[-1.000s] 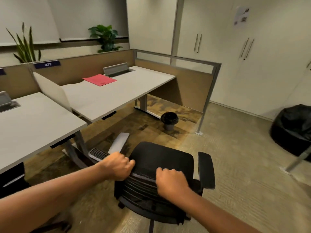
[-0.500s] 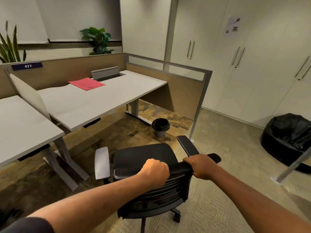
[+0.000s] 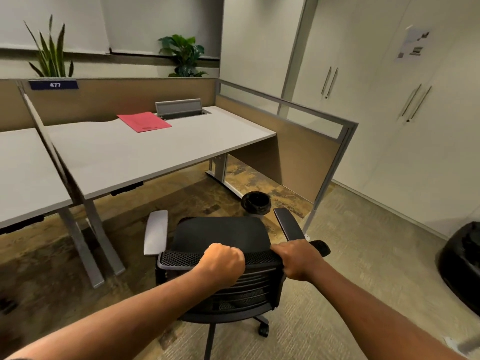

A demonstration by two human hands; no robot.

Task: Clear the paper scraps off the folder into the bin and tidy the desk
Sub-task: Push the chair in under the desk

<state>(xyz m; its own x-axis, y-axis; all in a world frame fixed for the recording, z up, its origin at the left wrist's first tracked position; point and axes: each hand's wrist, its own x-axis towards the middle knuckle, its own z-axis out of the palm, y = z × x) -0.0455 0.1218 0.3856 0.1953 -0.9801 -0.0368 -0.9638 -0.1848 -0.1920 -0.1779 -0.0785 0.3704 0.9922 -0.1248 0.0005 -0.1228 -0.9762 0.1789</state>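
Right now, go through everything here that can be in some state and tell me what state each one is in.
Left hand: closed on the chair's top edge.
Right hand: closed on the same edge.
Office chair: upright, seat empty, facing the desk, not tucked in.
Red folder: shut, flat on the desk, no scraps visible.
Bin: upright on the floor, open top.
Cable hatch: lid raised.
Cabinet doors: shut.

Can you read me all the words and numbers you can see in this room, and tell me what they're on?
"477": white digits on the dark blue nameplate on top of the brown desk partition.
Sheet of paper taped to the white cupboard door: it has print and small pictures, but too small and blurred to read.
Red folder on the desk: a faint patch near its front edge, not readable.
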